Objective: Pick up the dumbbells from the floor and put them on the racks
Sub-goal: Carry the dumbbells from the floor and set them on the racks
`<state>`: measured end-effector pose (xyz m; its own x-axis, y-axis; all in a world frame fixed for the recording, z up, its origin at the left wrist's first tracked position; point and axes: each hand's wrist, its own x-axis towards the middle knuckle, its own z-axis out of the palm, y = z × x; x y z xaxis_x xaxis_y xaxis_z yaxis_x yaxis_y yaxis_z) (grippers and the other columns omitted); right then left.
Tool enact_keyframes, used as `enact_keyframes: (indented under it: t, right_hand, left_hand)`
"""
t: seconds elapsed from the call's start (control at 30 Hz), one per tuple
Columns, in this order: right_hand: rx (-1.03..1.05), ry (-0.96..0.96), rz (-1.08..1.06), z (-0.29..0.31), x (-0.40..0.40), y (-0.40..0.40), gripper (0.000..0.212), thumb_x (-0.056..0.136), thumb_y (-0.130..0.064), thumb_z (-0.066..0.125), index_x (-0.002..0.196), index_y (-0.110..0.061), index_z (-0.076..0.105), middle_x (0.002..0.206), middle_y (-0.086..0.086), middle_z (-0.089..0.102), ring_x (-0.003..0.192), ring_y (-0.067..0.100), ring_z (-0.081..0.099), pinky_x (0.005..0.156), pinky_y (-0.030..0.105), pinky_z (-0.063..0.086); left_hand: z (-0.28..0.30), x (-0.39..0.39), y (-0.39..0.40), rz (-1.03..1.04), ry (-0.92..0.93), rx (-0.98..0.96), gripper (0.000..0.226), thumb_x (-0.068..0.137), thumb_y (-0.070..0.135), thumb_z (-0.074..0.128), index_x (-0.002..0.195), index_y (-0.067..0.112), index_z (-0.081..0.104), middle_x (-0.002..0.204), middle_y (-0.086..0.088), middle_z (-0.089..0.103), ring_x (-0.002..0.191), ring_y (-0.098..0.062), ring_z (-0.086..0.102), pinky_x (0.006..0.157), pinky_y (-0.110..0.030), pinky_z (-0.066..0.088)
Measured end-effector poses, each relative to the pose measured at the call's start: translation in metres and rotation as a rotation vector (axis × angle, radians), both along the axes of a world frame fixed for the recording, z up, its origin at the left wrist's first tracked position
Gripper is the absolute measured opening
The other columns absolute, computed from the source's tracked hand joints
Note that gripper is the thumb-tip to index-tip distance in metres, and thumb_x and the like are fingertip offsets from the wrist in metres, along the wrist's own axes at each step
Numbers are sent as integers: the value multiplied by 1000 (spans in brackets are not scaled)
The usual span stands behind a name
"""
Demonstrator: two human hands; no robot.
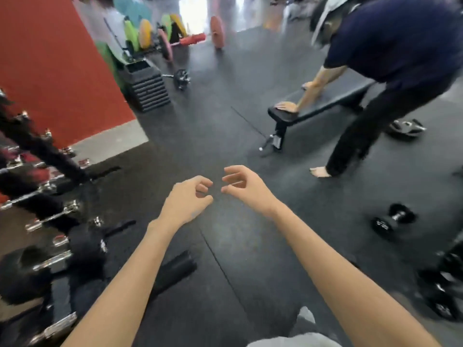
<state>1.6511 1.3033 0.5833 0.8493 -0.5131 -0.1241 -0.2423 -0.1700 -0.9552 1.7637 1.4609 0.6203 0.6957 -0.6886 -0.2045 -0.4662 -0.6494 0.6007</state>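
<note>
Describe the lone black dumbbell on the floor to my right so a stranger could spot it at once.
Start at the black flat bench that a person in a navy shirt leans on, then drop toward the camera across the dark rubber floor. The small black dumbbell lies alone there, right of the right hand; unlike the racked dumbbells at left, nothing touches it.

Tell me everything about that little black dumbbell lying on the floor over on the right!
The dumbbell is small and black, with two chunky heads that look rubber-coated and a short shiny metal handle between them. The nearer head carries pale markings too blurred to read. It lies on its side on the dark rubber floor, angled so one head points toward the camera. Nothing touches it except the floor; both hands are well away from it.
</note>
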Motion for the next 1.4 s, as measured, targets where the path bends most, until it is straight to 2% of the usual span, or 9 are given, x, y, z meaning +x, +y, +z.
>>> enact_keyframes:
  t: [0.1, 0.43, 0.57, 0.73, 0.9, 1.03, 1.23, 1.33, 1.4]
  right_hand:
    - [11, 18, -165, -5, -80, -73, 45, 87, -15, 81, 127, -25, 62, 115, -4, 73, 108, 17, 71, 94, 34, 56]
    - [151, 176, -601, -65, -338, -250, 48, 85, -21, 81, 130, -29, 63, 118, -7, 73, 105, 16, 71, 95, 33, 55]
    - [225, 218, -714, -85, -399, -294, 43, 88, -21, 77, 128, -31, 63, 117, -9, 72, 105, 16, 70, 95, 32, 54]
    - [282, 309, -794, -130, -439, -343, 38, 90, -21, 74, 125, -30, 64, 115, -9, 73, 95, 10, 68, 82, 26, 51]
    - [386, 393, -850, -217, -455, -382, 33, 92, -19, 72, 124, -25, 66, 115, -4, 75, 104, 14, 67, 79, 21, 49]
    - [473, 442, -884, -289, -464, -404, 25, 93, -20, 70, 116, -30, 67, 109, -3, 76, 99, 16, 68, 73, 24, 46]
    - [634, 465, -929, -420, -474, -442, 26, 95, -18, 70, 120, -23, 68, 115, 3, 73, 99, 19, 72, 82, 30, 53]
    - [709, 465, -921, -495, -468, -456, 26, 97, -16, 67, 123, -19, 68, 116, 4, 70, 93, 17, 68, 81, 27, 53]
    - [755, 477, -919, -546, -462, -463, 27, 98, -16, 64, 125, -18, 68, 117, 3, 70, 94, 17, 67, 81, 25, 54]
  left_hand:
    - [-7, -54, -96, -179, 32, -6, 37, 85, 21, 74, 119, 32, 71, 110, 6, 74, 97, -12, 70, 95, -34, 56]
    - [-72, -256, -351, -579, 186, 115, 36, 87, 24, 73, 122, 31, 70, 115, 7, 73, 105, -14, 68, 95, -35, 56]
    - [-102, -307, -411, -654, 261, 190, 33, 90, 23, 71, 123, 28, 70, 115, 5, 73, 106, -13, 67, 87, -27, 54]
    - [-164, -345, -483, -750, 248, 281, 31, 90, 23, 70, 120, 28, 68, 113, 4, 73, 104, -18, 68, 95, -41, 58]
    - [-256, -378, -542, -743, 358, 353, 29, 92, 18, 70, 121, 20, 69, 110, 1, 75, 104, -15, 65, 85, -26, 48]
    - [-327, -387, -572, -697, 435, 415, 29, 91, 15, 72, 120, 19, 70, 105, 2, 73, 100, -14, 65, 76, -21, 45]
    - [-459, -393, -597, -336, 666, 537, 25, 87, 9, 78, 108, 19, 70, 118, -13, 75, 90, -19, 67, 74, -28, 55]
    - [-539, -400, -601, -353, 587, 506, 25, 86, 7, 77, 106, 21, 72, 103, -1, 73, 75, -8, 61, 60, -16, 49]
    - [-591, -406, -604, -317, 588, 495, 21, 87, 9, 75, 102, 22, 75, 90, 7, 69, 75, -8, 61, 63, -17, 49]
